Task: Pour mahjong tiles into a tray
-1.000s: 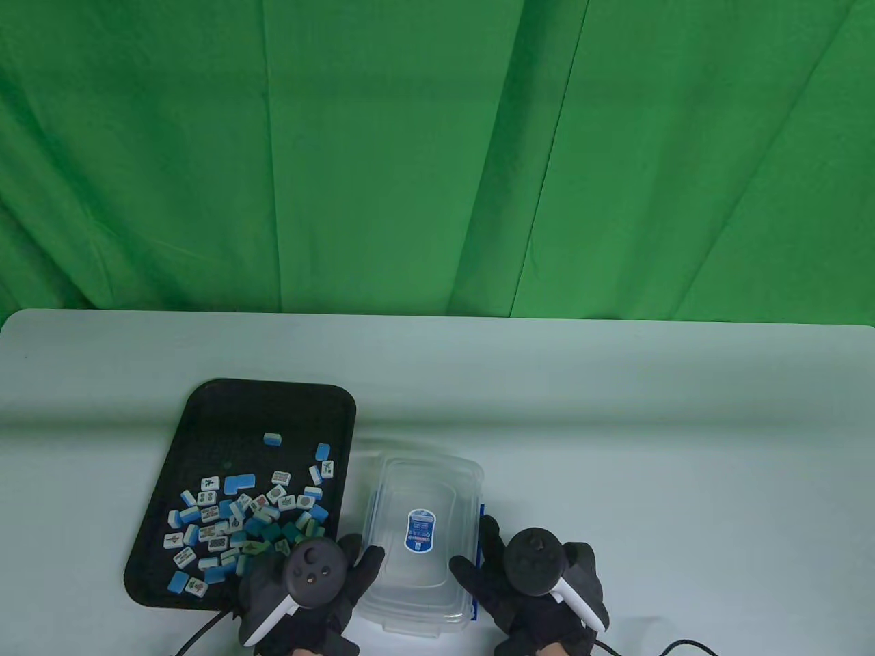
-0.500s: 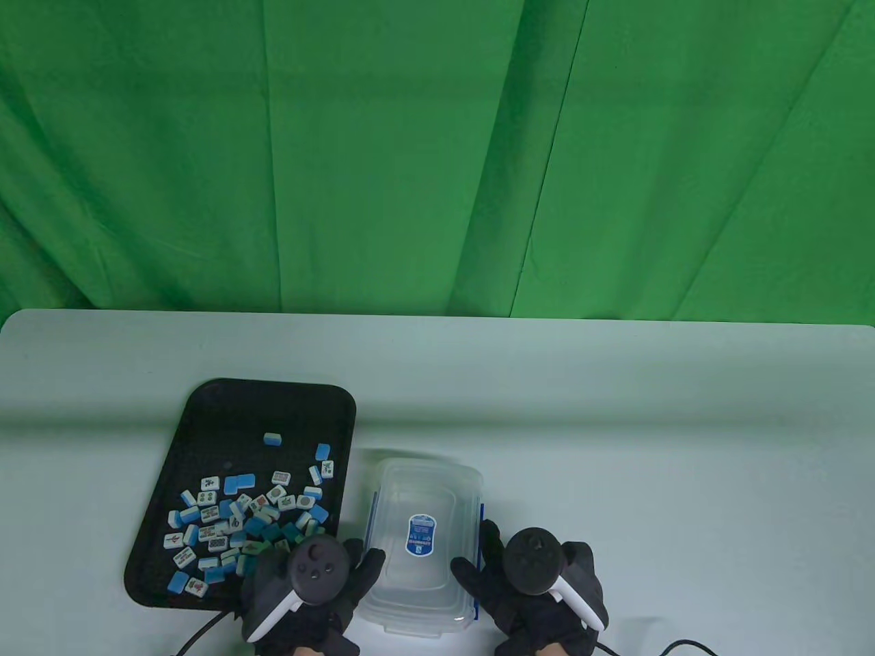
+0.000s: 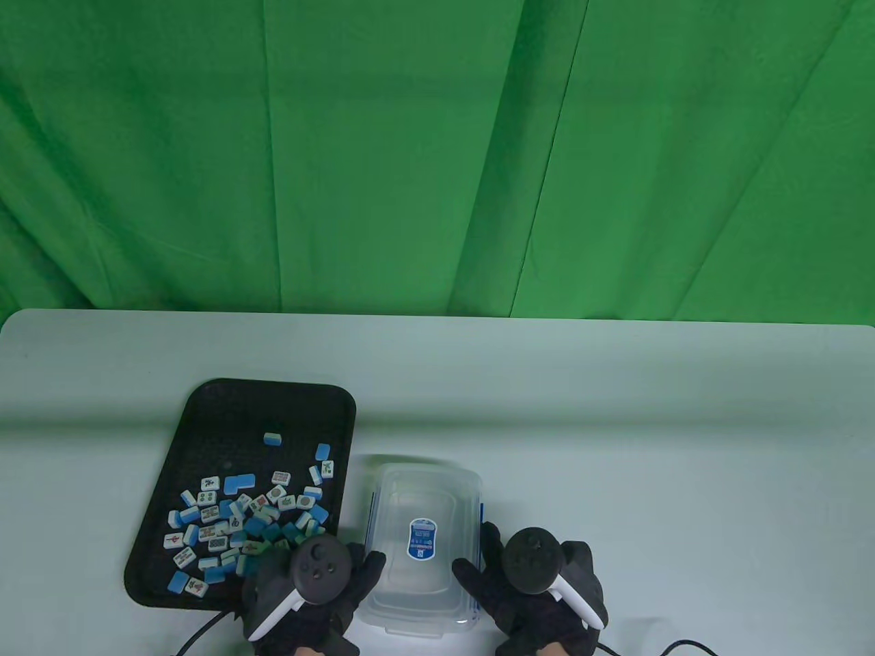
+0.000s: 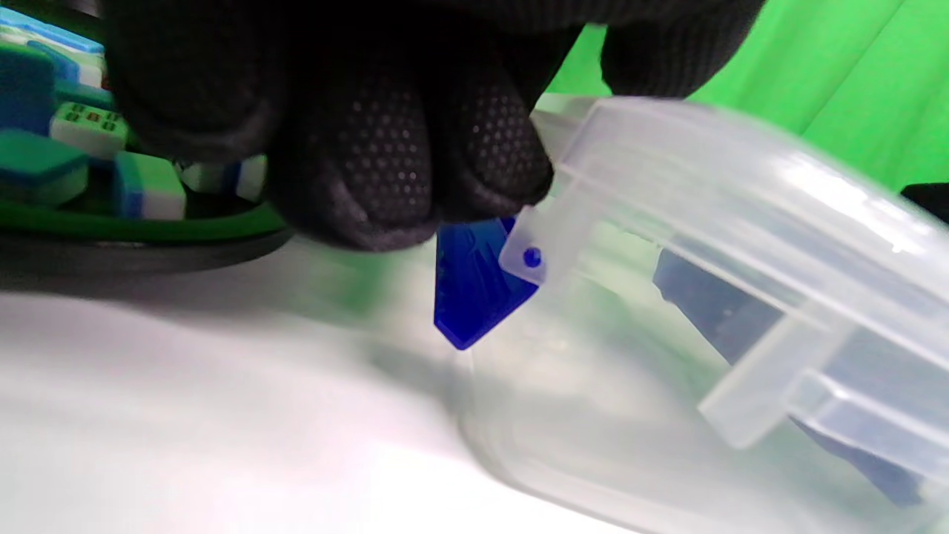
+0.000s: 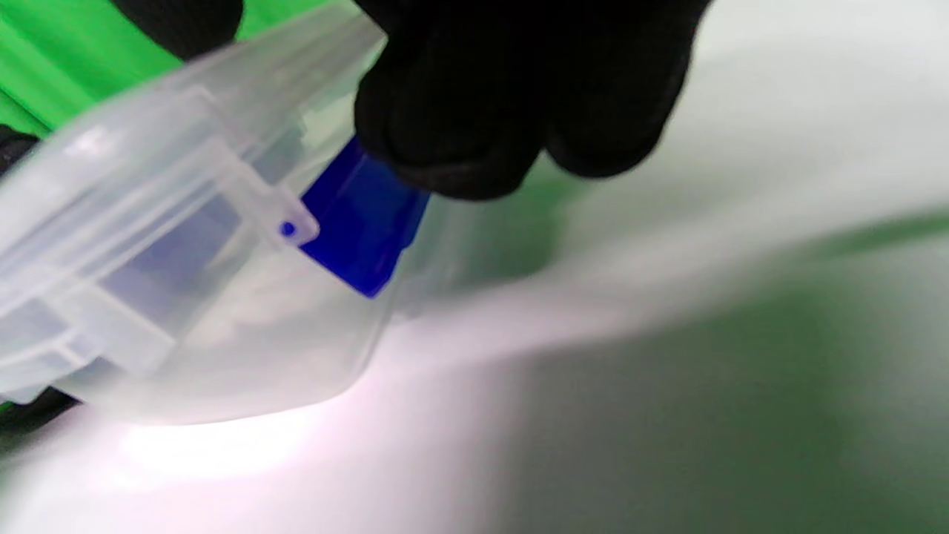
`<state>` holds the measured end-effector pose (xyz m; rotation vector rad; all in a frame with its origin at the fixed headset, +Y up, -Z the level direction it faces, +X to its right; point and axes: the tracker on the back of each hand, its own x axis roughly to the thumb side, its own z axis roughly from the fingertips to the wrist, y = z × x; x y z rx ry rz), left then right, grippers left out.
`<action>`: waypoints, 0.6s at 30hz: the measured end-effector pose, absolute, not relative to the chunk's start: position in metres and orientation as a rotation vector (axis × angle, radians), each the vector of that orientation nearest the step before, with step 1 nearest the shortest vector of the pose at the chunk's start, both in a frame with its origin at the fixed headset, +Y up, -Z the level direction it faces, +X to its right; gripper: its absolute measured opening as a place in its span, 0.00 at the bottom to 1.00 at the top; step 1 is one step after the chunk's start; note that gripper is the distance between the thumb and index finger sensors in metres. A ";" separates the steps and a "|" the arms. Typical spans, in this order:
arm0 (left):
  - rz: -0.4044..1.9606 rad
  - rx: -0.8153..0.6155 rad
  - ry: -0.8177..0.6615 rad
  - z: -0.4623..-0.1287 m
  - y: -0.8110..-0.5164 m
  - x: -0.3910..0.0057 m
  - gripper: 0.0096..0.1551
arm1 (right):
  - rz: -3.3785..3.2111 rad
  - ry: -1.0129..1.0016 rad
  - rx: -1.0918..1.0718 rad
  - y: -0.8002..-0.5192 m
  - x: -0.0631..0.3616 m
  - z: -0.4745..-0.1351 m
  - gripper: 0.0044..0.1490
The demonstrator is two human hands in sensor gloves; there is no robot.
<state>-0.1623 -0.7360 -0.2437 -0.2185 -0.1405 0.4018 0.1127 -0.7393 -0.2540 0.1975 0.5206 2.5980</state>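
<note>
A clear plastic box (image 3: 420, 547) with blue side clips and a blue label on its bottom is held between both hands just right of the black tray (image 3: 225, 410). My left hand (image 3: 345, 581) grips its left side and my right hand (image 3: 482, 567) grips its right side. In the left wrist view my fingers (image 4: 415, 148) press on the box's rim (image 4: 667, 163) by a blue clip (image 4: 474, 285); the right wrist view shows the same at the other clip (image 5: 363, 230). Many blue, green and white mahjong tiles (image 3: 239, 519) lie in the tray's near half. The box looks empty.
The white table (image 3: 615, 424) stretches to the right and back. A green curtain (image 3: 437, 157) hangs behind it. Black cables (image 3: 198, 635) run off the near edge by each hand.
The box has come down and levelled a little, nearer the table and slightly toward me. Both hands kept their grip. The tiles in the tray have not moved.
</note>
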 end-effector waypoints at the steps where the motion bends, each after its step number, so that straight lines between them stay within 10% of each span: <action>1: 0.401 -0.220 -0.141 -0.244 -0.736 -0.162 0.36 | 2.599 0.520 0.197 -0.739 0.113 -0.254 0.53; 10: 0.420 -0.231 -0.101 -0.242 -0.736 -0.163 0.36 | 2.623 0.487 0.156 -0.738 0.114 -0.254 0.49; 18: 0.577 -0.371 -0.044 -0.243 -0.748 -0.167 0.48 | 2.999 -0.184 0.447 -0.715 0.081 -0.221 0.45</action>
